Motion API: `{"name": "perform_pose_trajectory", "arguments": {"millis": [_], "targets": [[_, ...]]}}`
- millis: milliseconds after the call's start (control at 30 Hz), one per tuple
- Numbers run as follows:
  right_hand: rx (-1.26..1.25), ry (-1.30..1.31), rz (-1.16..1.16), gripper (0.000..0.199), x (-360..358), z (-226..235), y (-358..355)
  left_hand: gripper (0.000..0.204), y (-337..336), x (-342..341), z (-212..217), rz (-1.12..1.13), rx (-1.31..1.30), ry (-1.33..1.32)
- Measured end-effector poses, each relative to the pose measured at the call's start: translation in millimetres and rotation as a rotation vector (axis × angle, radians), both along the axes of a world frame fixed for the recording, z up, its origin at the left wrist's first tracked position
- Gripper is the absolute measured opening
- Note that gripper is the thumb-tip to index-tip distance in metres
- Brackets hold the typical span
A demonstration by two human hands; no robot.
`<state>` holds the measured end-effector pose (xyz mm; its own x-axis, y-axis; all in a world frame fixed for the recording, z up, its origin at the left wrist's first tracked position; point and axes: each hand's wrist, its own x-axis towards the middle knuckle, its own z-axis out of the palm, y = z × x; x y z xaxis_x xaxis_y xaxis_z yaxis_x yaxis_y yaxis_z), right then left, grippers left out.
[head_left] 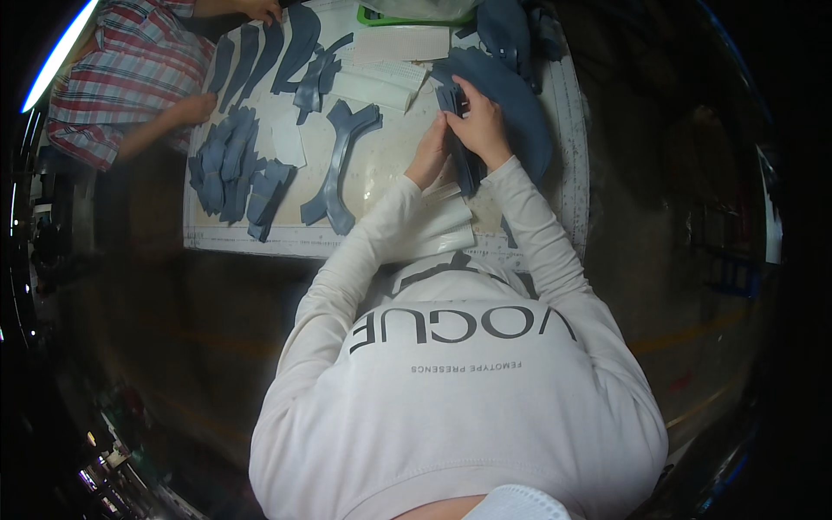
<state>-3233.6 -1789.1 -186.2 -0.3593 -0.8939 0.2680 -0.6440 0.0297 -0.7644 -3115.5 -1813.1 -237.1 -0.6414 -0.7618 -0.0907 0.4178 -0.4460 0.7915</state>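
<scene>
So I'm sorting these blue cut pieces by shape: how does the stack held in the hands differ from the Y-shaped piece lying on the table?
The stack of blue pieces is gripped between the left hand and the right hand; the Y-shaped piece lies flat and untouched on the table. The stack is a bundle of several layers; the Y-shaped piece looks like a thinner, forked strip. Both are the same slate blue.

Both hands, left hand (429, 156) and right hand (479, 124), meet ahead, fingers curled, forearms angled inward.
</scene>
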Motion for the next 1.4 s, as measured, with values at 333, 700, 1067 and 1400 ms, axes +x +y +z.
{"name": "perform_pose_trajectory", "arguments": {"millis": [333, 700, 1067, 1400], "targets": [[-0.010, -0.509, 0.646, 0.039, -12, 30, -19, 0.044, -50, 107, 48, 0.013, -0.917, -0.736], [0.035, -0.250, 0.040, 0.042, 38, -83, 3, 0.045, -16, 95, -13, 0.149, -1.315, -1.132], [0.234, 0.594, 0.353, 0.055, 56, -74, 22, 0.039, -15, 94, -24, 0.194, -1.300, -1.064], [0.295, 0.094, 0.421, 0.017, 6, -35, -23, 0.037, -33, 129, -2, -0.125, -0.681, -0.915]]}}
